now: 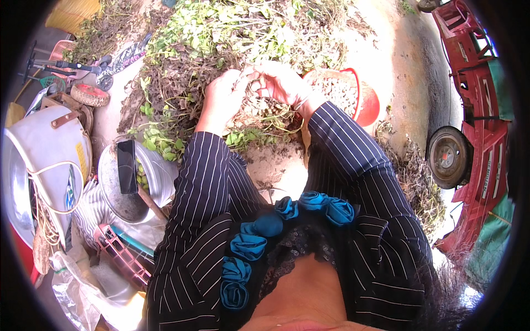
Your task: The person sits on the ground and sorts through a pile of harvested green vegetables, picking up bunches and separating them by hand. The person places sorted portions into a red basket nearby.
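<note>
My left hand [223,97] and my right hand [285,85] meet at the fingertips above a heap of pulled leafy plants [186,78], some green, some brown and withered. Bright light washes out the fingers; whatever small thing lies between them cannot be made out. Below the hands, pale pods on stems, which look like peanuts [265,109], lie among the leaves. Just right of my right hand stands a red plastic bucket [369,105] with its handle up, holding many loose pale pods [334,89].
At the left, a phone [127,165] lies on a metal pot [114,194] beside a bucket with green fruit [142,178]. Nearby are a pink plastic basket [124,252] and a folded scooter [78,66]. A red machine frame with a wheel [448,157] stands at the right.
</note>
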`<state>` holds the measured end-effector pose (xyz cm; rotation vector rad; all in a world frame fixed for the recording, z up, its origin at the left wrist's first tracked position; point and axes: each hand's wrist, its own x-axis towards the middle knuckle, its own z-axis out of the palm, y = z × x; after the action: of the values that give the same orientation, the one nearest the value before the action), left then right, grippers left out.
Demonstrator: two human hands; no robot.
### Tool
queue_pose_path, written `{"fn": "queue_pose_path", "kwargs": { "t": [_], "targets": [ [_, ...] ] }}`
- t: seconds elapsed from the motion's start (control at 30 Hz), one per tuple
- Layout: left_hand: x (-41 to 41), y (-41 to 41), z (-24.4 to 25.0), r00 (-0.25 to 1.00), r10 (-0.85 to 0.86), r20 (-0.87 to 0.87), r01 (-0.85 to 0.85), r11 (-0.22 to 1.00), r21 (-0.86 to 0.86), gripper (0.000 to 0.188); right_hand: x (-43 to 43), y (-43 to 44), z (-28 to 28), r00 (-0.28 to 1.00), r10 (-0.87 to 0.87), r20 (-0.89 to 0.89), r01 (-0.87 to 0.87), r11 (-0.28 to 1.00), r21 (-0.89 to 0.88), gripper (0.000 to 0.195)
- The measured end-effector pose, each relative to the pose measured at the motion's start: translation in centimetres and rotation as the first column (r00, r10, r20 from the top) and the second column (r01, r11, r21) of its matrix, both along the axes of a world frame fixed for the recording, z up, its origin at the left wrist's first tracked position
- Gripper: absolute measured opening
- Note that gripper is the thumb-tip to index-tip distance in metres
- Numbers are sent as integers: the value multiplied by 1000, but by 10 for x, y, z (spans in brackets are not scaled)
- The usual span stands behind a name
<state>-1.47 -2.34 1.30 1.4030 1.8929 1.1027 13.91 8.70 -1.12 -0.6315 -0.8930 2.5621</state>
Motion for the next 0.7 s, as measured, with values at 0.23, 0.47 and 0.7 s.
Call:
{"fn": "queue_pose_path", "kwargs": {
  "t": [0.23,0.47,0.7],
  "targets": [
    [-7,-1,-1,988,-9,-151,-3,997,-80,17,-10,-8,6,978,-19,208,-96,842,530,15],
    [-4,1,-9,995,-14,101,15,1000,-3,13,-1,0,1,997,47,56,-66,900,431,18],
    [-5,-6,-2,941,-81,330,75,997,30,16,5,3,-2,951,210,-227,-197,977,82,15]
  ]
}}
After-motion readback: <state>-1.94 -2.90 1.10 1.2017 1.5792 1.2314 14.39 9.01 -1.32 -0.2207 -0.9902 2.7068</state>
